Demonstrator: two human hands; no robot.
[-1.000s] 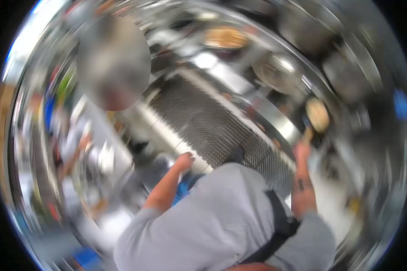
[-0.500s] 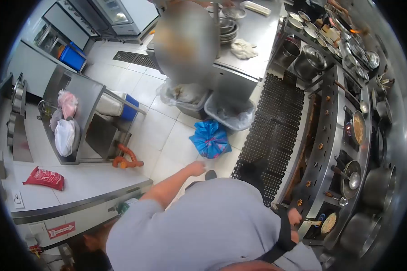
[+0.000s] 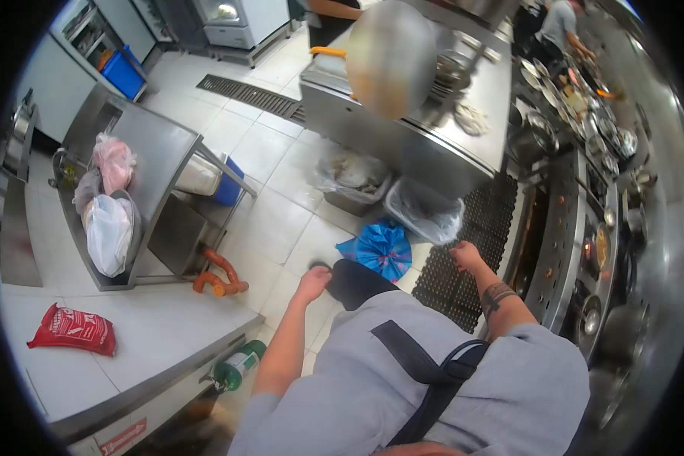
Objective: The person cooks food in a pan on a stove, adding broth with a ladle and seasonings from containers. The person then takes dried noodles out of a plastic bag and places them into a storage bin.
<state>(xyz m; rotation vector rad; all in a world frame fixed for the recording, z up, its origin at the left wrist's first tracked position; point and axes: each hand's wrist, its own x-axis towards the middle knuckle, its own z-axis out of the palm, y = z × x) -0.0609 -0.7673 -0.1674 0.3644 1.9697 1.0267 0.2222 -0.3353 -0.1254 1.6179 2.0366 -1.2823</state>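
Looking down on left hand [image 3: 314, 283] near a dark trouser leg [image 3: 361, 285] and right hand [image 3: 464, 256] above the black mat [image 3: 448, 287], near a lined bin's [image 3: 454, 216] corner; cannot tell either grip.

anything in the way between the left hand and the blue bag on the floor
Partly: the person's own dark-clad leg comes between the left hand and the lower-left side of the blue bag in this view. Toward the bag's left tip, past the leg, only floor tile shows.
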